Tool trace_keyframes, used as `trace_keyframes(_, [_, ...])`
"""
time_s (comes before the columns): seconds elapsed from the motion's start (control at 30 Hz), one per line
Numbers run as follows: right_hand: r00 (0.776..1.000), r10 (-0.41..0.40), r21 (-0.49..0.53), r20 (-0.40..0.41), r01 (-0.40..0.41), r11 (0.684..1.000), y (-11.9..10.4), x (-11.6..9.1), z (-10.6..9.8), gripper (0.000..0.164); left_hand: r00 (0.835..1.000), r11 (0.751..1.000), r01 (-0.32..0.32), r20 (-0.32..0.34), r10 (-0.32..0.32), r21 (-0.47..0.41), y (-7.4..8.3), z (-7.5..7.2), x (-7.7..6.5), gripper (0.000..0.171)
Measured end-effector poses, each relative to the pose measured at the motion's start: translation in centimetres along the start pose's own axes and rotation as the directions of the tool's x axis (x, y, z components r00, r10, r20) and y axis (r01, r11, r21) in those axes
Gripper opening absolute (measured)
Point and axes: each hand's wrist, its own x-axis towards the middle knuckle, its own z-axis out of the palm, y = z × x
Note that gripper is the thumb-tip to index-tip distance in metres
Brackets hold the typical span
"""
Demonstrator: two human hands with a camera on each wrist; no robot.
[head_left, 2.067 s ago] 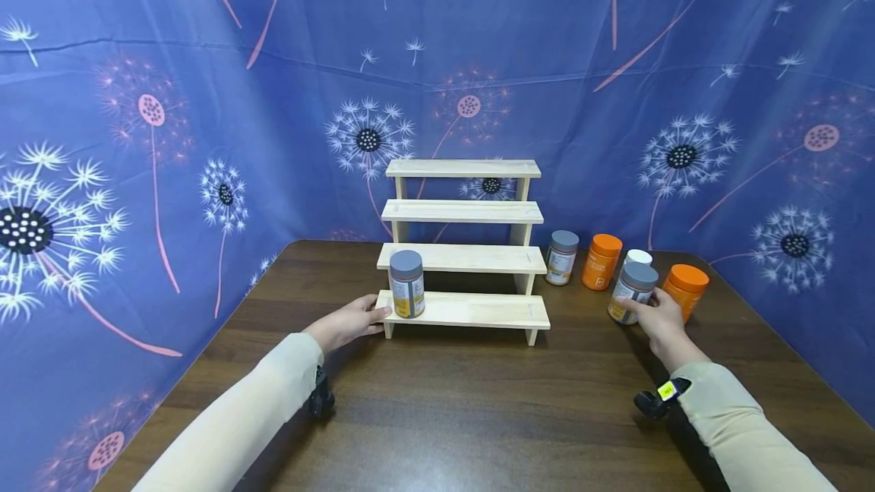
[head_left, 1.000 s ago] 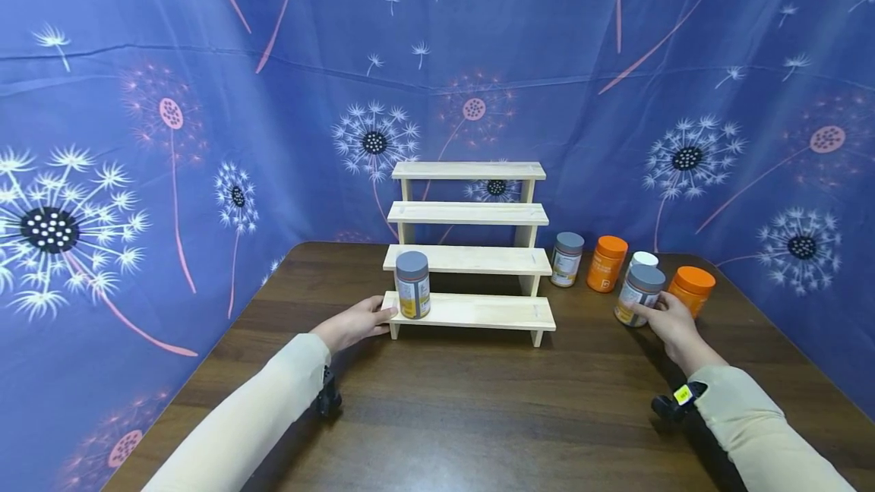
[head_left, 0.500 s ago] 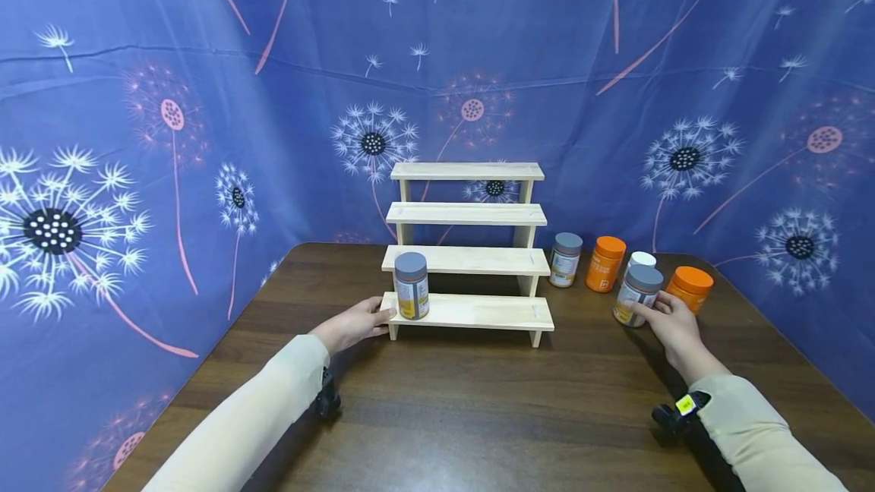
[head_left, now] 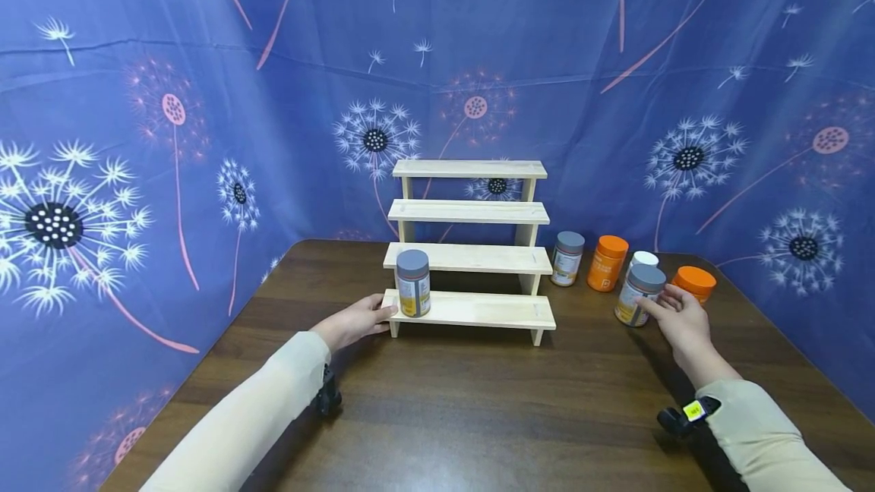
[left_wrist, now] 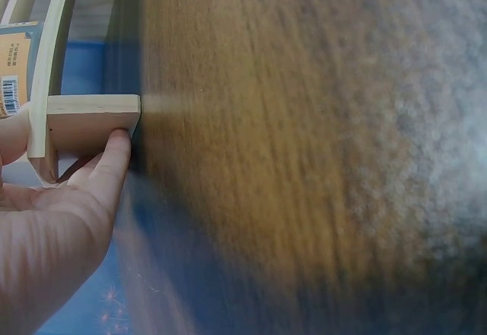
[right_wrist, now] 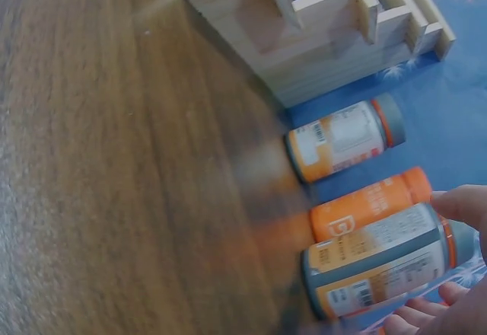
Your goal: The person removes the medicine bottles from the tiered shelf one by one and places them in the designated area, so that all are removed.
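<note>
My left hand (head_left: 355,322) grips the left end of the lowest tier of a pale wooden stepped display shelf (head_left: 472,310). Its thumb lies by the top board and a fingertip presses the side panel in the left wrist view. A grey-lidded supplement jar (head_left: 413,296) stands upright on that tier beside the thumb. At right, my right hand (head_left: 686,325) is spread around another grey-lidded jar (head_left: 636,310) standing on the table. The right wrist view shows the thumb (right_wrist: 463,202) by its lid and the other fingers (right_wrist: 411,318) slightly off its side.
Behind the right hand stand an orange jar (head_left: 694,282), a white-lidded jar (head_left: 644,258), another orange jar (head_left: 605,268) and a grey-lidded jar (head_left: 567,264). All rest on the brown wooden table (head_left: 478,408). A blue dandelion-print cloth (head_left: 588,135) hangs behind.
The right hand has risen slightly and shifted right, its fingers loosening from the grey-lidded jar, which stays in place. The left hand keeps its grip on the shelf.
</note>
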Motion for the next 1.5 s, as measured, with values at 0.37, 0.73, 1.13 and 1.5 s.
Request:
trace_keyframes(0.37, [0.997, -0.059, 0.004, -0.056, 0.06, 0.998, -2.4, -1.3, -0.5, 0.084, 1.0, 1.0, 0.007, 0.001, -0.007, -0.01, -0.1, -0.1, -0.2, 0.056])
trace_keyframes(0.73, [0.982, -0.171, -0.003, -0.084, 0.171, 0.985, -4.1, -2.1, -0.4, 0.083, 1.0, 1.0, 0.004, 0.005, -0.004, 0.011, 0.3, -0.2, 0.0, 0.056])
trace_keyframes(1.13, [0.981, -0.191, 0.055, -0.032, 0.193, 0.98, -5.9, -3.5, 0.6, 0.081, 1.0, 1.0, 0.0, 0.006, 0.0, -0.003, 0.0, -0.1, -0.1, 0.055])
trace_keyframes(1.5, [0.964, -0.25, 0.113, 0.094, 0.239, 0.964, -7.2, -4.9, 2.3, 0.083, 1.0, 1.0, -0.012, 0.001, 0.012, -0.01, -0.2, 0.0, 0.1, 0.055])
